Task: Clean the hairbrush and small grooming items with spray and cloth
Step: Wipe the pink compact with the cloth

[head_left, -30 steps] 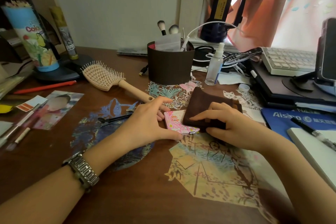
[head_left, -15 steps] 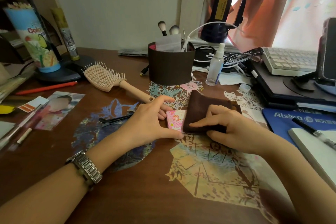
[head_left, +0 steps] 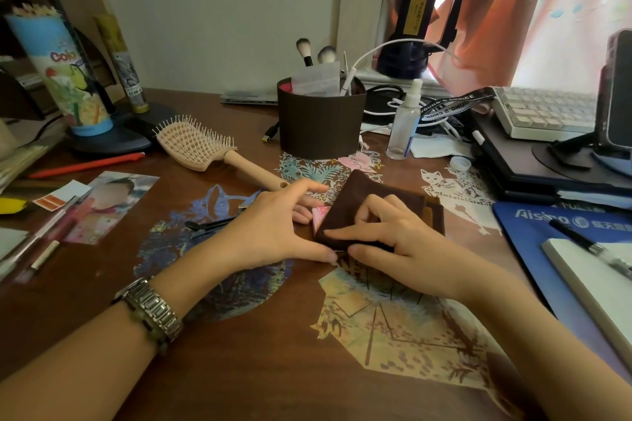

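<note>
The desk [head_left: 102,301] carries a brown tub [head_left: 319,126] beyond the hands, holding brushes [head_left: 304,51] and packets. The hairbrush [head_left: 205,150] lies beyond the left hand [head_left: 273,232], bristles up. The right hand [head_left: 393,236] presses the cloth [head_left: 355,202] with curled fingers onto a pink item [head_left: 319,215]; the left hand, fingers extended, braces that item's edge. A spray bottle [head_left: 403,126] stands beyond the right hand. Bare desk lies nearer than both hands.

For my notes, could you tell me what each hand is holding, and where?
Right hand presses the brown cloth at its near edge; left hand steadies the pink item by its left side.
</note>
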